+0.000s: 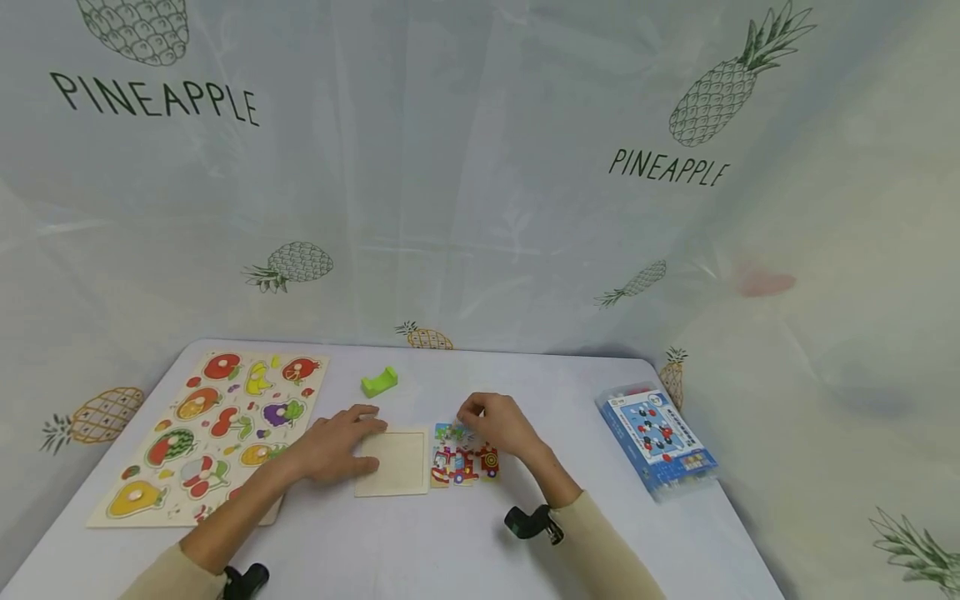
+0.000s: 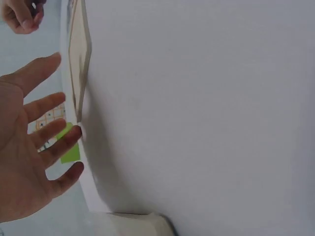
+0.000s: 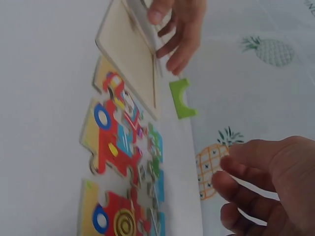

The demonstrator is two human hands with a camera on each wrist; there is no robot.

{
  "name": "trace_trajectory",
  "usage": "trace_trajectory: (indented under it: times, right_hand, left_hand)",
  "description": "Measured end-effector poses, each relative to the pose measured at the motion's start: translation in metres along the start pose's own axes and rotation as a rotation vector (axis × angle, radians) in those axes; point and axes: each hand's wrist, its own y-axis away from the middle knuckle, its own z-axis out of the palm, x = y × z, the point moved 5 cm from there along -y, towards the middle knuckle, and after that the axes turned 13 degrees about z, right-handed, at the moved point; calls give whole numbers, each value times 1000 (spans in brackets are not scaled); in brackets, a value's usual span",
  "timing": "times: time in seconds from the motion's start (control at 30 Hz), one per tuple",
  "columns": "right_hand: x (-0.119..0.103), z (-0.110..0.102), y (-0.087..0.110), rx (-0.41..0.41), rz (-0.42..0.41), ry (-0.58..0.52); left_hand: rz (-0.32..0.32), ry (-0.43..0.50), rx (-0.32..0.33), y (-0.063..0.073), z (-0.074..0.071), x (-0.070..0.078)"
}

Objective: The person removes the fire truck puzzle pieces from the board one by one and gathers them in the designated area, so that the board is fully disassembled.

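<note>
A shallow wooden puzzle tray (image 1: 393,463) lies bare on the table. My left hand (image 1: 333,446) is over its left edge, with fingers spread and nothing in them; the left wrist view shows the palm (image 2: 22,147) and separated fingers. Right of the tray are colourful jigsaw pieces (image 1: 462,468) with a red vehicle picture, partly joined, with gaps between some. Above their far side is my right hand (image 1: 497,422), its fingers loosely bent. Seen from the right wrist, that hand (image 3: 275,182) has nothing between thumb and fingers. It hides part of the upper pieces.
On the left lies a large fruit puzzle board (image 1: 168,479), partly under my left forearm. A green curved block (image 1: 379,382) sits behind the tray. At the right stands a blue boxed set (image 1: 660,437). A pineapple-print curtain (image 1: 465,167) hangs behind the table.
</note>
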Motion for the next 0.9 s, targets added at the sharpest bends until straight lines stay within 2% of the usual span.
trace_trajectory:
  times: [0.1,0.2,0.37,0.47,0.67,0.9]
  right_hand:
    - [4,-7,-2,60,10,-5]
    - [7,-3,-1,20,2,24]
    - [4,20,9,-170,-33,116]
    - [0,30,17,-243,-59,157]
    - [-5,36,24,-256,-103,247]
    - [-3,37,23,-275,-71,257]
  left_hand:
    - [2,-34,64,-6,-9,-2]
    - [-22,-42,83,-10,-15,-5]
    - [-44,-20,27,-11,-13,-7]
    - [-54,-8,-11,-9,-8,-7]
    - [-37,-37,-48,-6,-2,-6]
    - [-13,-83,-51,-5,2,-7]
